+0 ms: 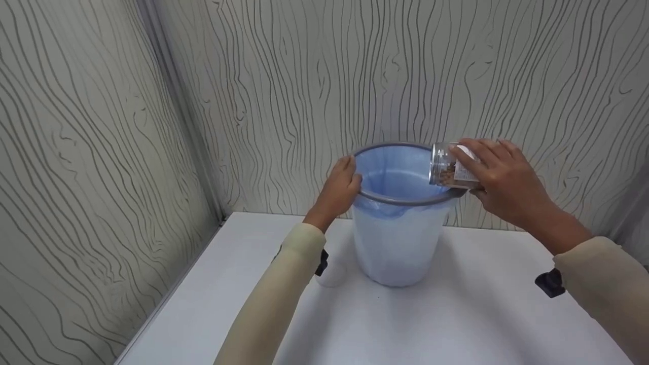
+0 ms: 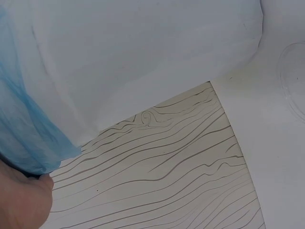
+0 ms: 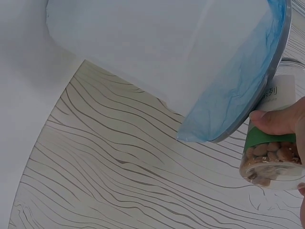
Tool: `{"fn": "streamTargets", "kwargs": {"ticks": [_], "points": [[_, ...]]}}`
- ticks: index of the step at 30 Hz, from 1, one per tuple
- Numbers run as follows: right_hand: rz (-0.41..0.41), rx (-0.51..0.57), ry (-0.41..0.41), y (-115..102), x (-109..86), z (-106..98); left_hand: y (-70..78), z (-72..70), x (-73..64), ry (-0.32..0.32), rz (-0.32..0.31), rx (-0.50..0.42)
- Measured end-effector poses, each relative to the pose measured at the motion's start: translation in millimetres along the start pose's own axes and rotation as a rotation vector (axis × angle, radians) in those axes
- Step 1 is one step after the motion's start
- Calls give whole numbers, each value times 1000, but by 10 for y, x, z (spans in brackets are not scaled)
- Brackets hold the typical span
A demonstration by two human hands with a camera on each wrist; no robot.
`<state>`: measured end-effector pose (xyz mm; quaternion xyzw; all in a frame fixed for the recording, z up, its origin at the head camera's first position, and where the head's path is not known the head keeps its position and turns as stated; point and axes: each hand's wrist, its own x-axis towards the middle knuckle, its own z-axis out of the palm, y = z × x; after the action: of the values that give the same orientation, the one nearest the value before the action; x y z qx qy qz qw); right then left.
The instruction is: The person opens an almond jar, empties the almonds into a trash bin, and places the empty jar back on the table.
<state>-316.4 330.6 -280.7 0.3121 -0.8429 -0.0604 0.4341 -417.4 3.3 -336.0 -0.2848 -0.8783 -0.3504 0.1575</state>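
Observation:
A white trash bin (image 1: 400,248) with a grey rim stands upright, lined with a thin blue bag (image 1: 388,175) folded over its edge. My left hand (image 1: 337,190) grips the rim at the left, thumb on the near side; only part of that hand (image 2: 24,200) shows in the left wrist view. In my right hand (image 1: 509,177) is a clear jar (image 1: 446,175), tipped on its side, its mouth over the bin's right edge. Brown nuts (image 3: 271,151) lie inside it, near the base in the right wrist view. My thumb presses the jar's white and green label (image 3: 280,90).
The bin is on a white table (image 1: 487,304), close to a wall (image 1: 284,101) with a wood-grain pattern. A clear round lid (image 1: 332,275) lies flat on the table, left of the bin and beside my left forearm.

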Motion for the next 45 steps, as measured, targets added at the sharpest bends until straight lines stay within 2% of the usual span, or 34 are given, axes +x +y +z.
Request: {"fn": "streamTargets", "kwargs": {"ticks": [9,28,37,45], "points": [[10,-12,-26,-8,2,-4,5,16,10,11,13,-8],[6,-11,-24,-23,61,8,6,-3,6,12,15,-27],[-7,-10,-20,-32,78,12,35,-11,0,-2,-14,-12],[-15,-17,-27,-36,108,27,30,-17,-9,-1,-6,-4]]}}
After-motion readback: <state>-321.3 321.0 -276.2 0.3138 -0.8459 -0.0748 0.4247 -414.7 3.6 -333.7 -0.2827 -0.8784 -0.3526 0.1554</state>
